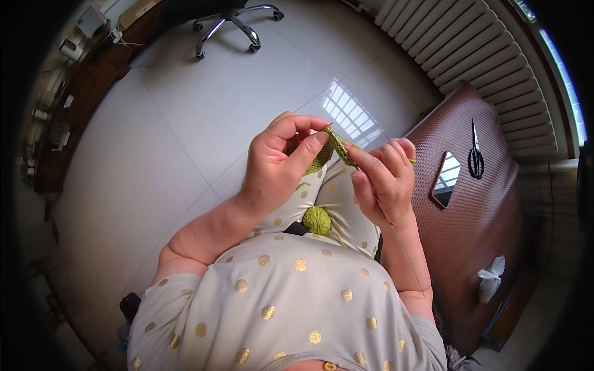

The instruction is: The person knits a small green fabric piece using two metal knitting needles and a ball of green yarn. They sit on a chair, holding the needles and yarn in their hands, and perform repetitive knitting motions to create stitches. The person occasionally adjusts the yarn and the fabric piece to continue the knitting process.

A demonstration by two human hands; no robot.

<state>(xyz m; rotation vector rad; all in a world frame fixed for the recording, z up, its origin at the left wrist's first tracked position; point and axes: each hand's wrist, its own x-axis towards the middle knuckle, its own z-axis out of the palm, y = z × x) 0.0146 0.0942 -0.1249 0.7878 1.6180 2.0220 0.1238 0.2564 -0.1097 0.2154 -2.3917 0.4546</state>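
A piece of green knitting (pixel 320 160) hangs between my two hands above the lap. My left hand (pixel 283 162) pinches its upper left end between thumb and fingers, where a needle tip pokes out. My right hand (pixel 387 178) grips the other end, with the index finger laid along the stitches and green yarn running to its fingers. From under this hand a thin needle or cable (pixel 403 250) trails down over the forearm. A ball of green yarn (pixel 317 220) rests in the lap, between the thighs.
Scissors with black handles (pixel 475 160) and a phone (pixel 446 180) lie on a brown textured cover (pixel 482 218) at the right. Nearer is a tied plastic bag (pixel 491 279). A wheeled chair base (pixel 232 23) stands on the tiled floor ahead, and a radiator (pixel 482 60) lines the wall.
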